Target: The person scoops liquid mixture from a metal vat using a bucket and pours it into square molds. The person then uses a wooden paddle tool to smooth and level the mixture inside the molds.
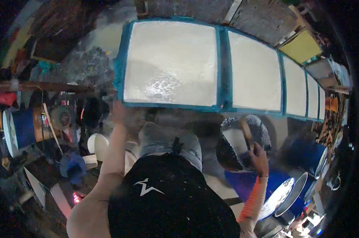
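Across the top runs a row of white rectangular panels (171,63) with teal borders (224,67); the nearest panel has a wet-looking shine. My right hand (259,159) is wrapped round the wooden handle of a brush-like tool (247,133), held over a round tub (243,144) with a crusted, speckled rim. Whatever the tool's lower end touches in the tub is hard to make out. My left hand (118,113) is blurred beside the lower left corner of the nearest panel, and its fingers cannot be made out.
Blue drums (278,190) stand at the lower right, one with a whitish top. White buckets (98,143) are beside my left arm. Further left are a blue drum (22,129), a stick (50,123) and a dark beam (48,87). A yellow panel (301,47) lies upper right.
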### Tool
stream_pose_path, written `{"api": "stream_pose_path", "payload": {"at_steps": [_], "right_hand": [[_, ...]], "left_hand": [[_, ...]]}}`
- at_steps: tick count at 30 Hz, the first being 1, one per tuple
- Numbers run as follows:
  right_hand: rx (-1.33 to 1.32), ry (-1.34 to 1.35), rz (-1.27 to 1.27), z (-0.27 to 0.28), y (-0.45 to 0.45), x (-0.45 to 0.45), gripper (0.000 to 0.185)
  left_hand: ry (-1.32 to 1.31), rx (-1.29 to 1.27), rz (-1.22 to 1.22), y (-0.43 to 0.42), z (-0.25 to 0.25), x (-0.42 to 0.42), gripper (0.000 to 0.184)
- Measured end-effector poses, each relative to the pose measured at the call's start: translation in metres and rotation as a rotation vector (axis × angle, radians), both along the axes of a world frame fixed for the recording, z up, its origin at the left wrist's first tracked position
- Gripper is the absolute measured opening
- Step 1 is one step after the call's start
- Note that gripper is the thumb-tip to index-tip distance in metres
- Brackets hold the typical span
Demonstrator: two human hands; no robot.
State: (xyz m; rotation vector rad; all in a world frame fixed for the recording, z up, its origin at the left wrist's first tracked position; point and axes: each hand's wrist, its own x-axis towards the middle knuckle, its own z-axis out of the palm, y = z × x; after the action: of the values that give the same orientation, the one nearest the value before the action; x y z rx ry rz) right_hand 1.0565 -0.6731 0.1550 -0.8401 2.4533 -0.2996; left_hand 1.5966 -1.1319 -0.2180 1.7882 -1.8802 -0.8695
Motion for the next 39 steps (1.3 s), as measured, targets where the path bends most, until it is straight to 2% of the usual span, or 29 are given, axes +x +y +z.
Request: {"api": "stream_pose_path", "payload": {"at_steps": [2, 3, 4, 5, 6, 7, 8, 9, 12, 14, 15, 17, 18, 19, 20, 22, 24, 28, 30, 32, 33, 34, 35, 37, 38, 39], "right_hand": [[0.091, 0.048, 0.067, 0.031, -0.043, 0.032, 0.042], [0.065, -0.1, 0.157, 0.078, -0.093, 0.059, 0.046], [0.075, -0.093, 0.137, 0.075, -0.108, 0.069, 0.046], [0.046, 0.014, 0.264, 0.072, -0.118, 0.075, 0.046], [0.02, 0.122, 0.397, 0.071, -0.132, 0.083, 0.046], [0.035, 0.13, 0.391, 0.079, -0.159, 0.095, 0.046], [0.099, 0.151, 0.421, 0.089, -0.189, 0.108, 0.038], [0.164, 0.172, 0.461, 0.095, -0.214, 0.119, 0.03], [0.304, 0.204, 0.558, 0.097, -0.274, 0.132, 0.027], [0.28, 0.228, 0.675, 0.088, -0.305, 0.137, 0.026], [0.24, 0.26, 0.74, 0.079, -0.323, 0.139, 0.025], [0.377, 0.36, 1.036, 0.077, -0.363, 0.156, 0.023], [0.465, 0.367, 1.088, 0.065, -0.367, 0.141, 0.025], [0.5, 0.351, 1.113, 0.057, -0.377, 0.132, 0.025], [0.529, 0.337, 1.127, 0.051, -0.389, 0.129, 0.025], [0.589, 0.347, 1.155, 0.045, -0.406, 0.114, 0.024], [0.63, 0.372, 1.173, 0.046, -0.42, 0.119, 0.024], [0.664, 0.409, 1.216, 0.049, -0.43, 0.12, 0.023], [0.66, 0.414, 1.243, 0.051, -0.439, 0.123, 0.023], [0.648, 0.412, 1.256, 0.051, -0.445, 0.122, 0.023], [0.631, 0.404, 1.272, 0.053, -0.448, 0.126, 0.023], [0.627, 0.402, 1.276, 0.054, -0.447, 0.127, 0.022], [0.628, 0.399, 1.272, 0.054, -0.446, 0.131, 0.022], [0.643, 0.396, 1.226, 0.061, -0.445, 0.133, 0.022], [0.652, 0.385, 1.191, 0.065, -0.444, 0.133, 0.022], [0.65, 0.365, 1.161, 0.069, -0.438, 0.132, 0.022]], "left_hand": [[-0.595, -0.179, -0.275, 0.003, 0.059, -0.024, 0.036], [-0.515, -0.159, -0.162, 0.008, 0.092, -0.042, 0.036], [-0.431, -0.134, -0.053, 0.008, 0.102, -0.05, 0.037], [-0.42, -0.127, -0.07, 0.006, 0.096, -0.053, 0.037], [-0.225, -0.104, -0.054, 0.004, 0.088, -0.054, 0.037], [-0.032, -0.077, -0.032, 0.005, 0.077, -0.053, 0.036], [-0.022, -0.065, -0.035, 0.01, 0.067, -0.05, 0.036], [0.126, -0.073, 0.003, 0.016, 0.053, -0.045, 0.037], [0.365, -0.135, 0.047, 0.018, 0.111, -0.056, 0.052], [0.343, 0.163, 0.155, 0.025, 0.079, -0.049, 0.066], [0.212, 0.073, 0.247, 0.021, 0.112, -0.063, 0.073], [0.239, 0.013, 0.247, 0.031, 0.072, -0.071, 0.081], [0.347, 0.098, 0.293, 0.025, 0.115, -0.066, 0.076], [0.534, 0.073, 0.323, 0.017, 0.141, -0.059, 0.067], [0.392, 0.099, 0.311, 0.021, 0.139, -0.061, 0.063], [0.47, 0.049, 0.383, 0.026, 0.114, -0.078, 0.063], [0.543, 0.292, 0.322, 0.028, 0.139, -0.066, 0.064], [0.626, 0.173, 0.353, 0.049, 0.15, -0.065, 0.064], [0.451, 0.198, 0.372, 0.054, 0.162, -0.068, 0.063], [0.437, 0.119, 0.384, 0.053, 0.15, -0.07, 0.063], [0.433, 0.048, 0.386, 0.048, 0.174, -0.065, 0.062], [0.463, 0.389, 0.38, 0.049, 0.192, -0.057, 0.062], [0.564, 0.389, 0.397, 0.047, 0.206, -0.055, 0.061], [0.404, 0.268, 0.402, 0.055, 0.18, -0.076, 0.059], [0.498, 0.132, 0.318, 0.059, 0.167, -0.076, 0.058], [0.428, 0.029, 0.263, 0.07, 0.154, -0.07, 0.057]]}}
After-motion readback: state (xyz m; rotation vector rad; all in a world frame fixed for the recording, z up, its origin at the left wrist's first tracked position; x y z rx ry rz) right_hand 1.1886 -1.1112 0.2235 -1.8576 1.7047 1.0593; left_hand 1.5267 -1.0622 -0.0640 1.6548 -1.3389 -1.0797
